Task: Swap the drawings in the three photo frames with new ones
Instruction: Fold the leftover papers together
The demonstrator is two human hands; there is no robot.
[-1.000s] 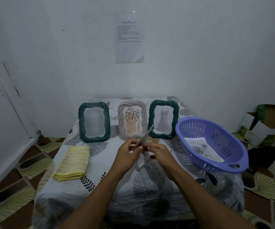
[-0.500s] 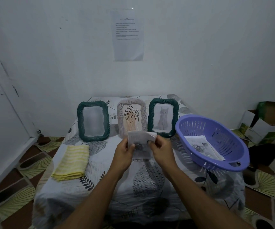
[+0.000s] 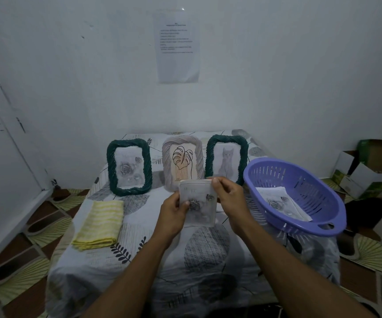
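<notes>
Unfolded now, drawing (image 3: pixel 198 203) held by both hands above table edge (image 3: pixel 139 283).

Your table (image 3: pixel 153 255) wears a leaf-patterned cloth. At its far edge stand a green frame (image 3: pixel 129 166), a grey frame (image 3: pixel 182 161) and another green frame (image 3: pixel 226 162). A folded yellow cloth (image 3: pixel 99 224) lies near left; the purple basket (image 3: pixel 294 196) sits right, seemingly overhanging the edge.

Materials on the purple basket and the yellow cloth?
Basket: looks like moulded plastic with a smooth, slightly glossy finish, slotted walls and a cut-out handle. Cloth: soft woven fabric, matte and folded flat, with pale stripes; possibly cotton, can't confirm.
</notes>
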